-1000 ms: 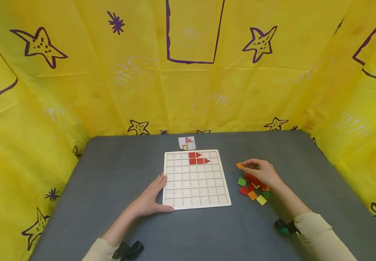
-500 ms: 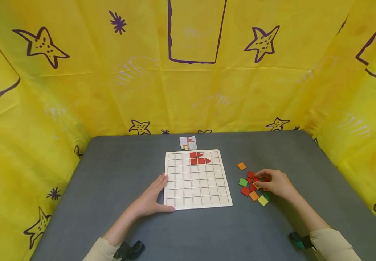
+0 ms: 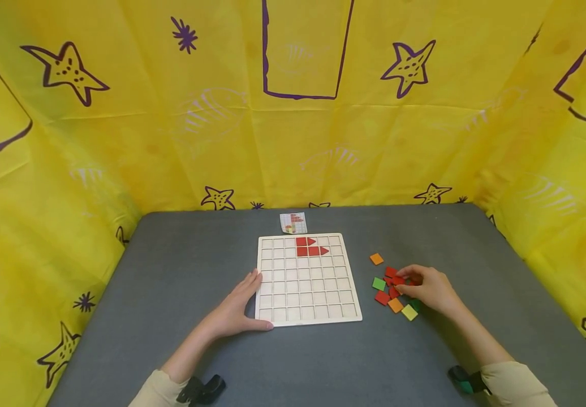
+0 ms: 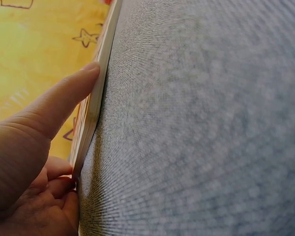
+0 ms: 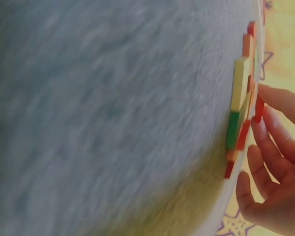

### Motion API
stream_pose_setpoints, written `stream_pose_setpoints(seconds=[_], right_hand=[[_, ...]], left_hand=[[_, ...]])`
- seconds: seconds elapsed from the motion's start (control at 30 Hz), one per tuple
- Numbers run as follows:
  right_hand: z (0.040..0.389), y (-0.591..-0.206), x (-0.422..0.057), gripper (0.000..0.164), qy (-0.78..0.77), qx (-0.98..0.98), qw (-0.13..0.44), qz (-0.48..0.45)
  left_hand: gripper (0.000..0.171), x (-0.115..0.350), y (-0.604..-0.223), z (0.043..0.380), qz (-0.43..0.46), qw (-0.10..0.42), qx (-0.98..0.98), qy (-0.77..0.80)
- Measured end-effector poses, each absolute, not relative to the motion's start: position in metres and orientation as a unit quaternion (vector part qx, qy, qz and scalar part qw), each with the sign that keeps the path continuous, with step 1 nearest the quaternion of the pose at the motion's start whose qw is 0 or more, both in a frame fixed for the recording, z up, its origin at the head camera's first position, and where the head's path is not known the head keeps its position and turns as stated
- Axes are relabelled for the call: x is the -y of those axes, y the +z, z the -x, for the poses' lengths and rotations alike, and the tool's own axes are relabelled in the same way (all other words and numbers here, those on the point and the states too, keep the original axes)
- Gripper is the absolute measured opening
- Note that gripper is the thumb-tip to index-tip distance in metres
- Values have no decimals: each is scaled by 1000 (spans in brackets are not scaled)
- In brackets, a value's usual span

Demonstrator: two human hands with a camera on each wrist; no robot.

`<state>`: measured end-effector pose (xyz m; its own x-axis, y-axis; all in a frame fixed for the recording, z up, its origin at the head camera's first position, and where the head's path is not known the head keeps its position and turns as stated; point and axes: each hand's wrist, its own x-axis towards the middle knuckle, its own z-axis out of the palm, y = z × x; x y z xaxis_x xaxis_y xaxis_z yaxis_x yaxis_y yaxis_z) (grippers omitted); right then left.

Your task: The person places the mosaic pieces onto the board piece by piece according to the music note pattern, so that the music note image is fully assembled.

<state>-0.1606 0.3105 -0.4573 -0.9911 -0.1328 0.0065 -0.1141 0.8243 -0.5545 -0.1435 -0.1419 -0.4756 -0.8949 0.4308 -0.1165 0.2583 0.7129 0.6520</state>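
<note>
My left hand (image 3: 236, 305) rests at the near left corner of a pale wooden grid board (image 3: 305, 294), fingers along its left side and thumb (image 4: 73, 93) against its near edge. Red square and pointed tiles (image 3: 301, 251) fill a few cells in the board's upper rows. Over a loose pile of coloured tiles, my right hand (image 3: 427, 287) pinches a small red tile (image 5: 259, 109) between thumb and fingertips. Around it lie a green tile (image 3: 379, 284), an orange tile (image 3: 395, 305) and a yellow tile (image 3: 409, 312). The hand hides part of the pile.
A small printed pattern card (image 3: 293, 223) lies just beyond the board. One orange tile (image 3: 376, 259) sits apart, above the pile. The grey tabletop (image 3: 196, 249) ends at a yellow cloth backdrop (image 3: 293, 152) with drawn starfish.
My right hand has let go of the orange tile above the pile and moved back toward me, onto the pile, where it now pinches a red tile. The left hand has stayed at the board.
</note>
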Motion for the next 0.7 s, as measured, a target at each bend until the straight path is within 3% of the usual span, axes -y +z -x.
stream_pose_setpoints(seconds=[0.43, 0.7], right_hand=[[176, -456, -256, 29, -359, -929, 24, 84], [195, -458, -210, 25, -386, -911, 30, 142]], left_hand=[[114, 142, -475, 143, -184, 138, -915, 331], [114, 141, -475, 144, -182, 138, -916, 329]])
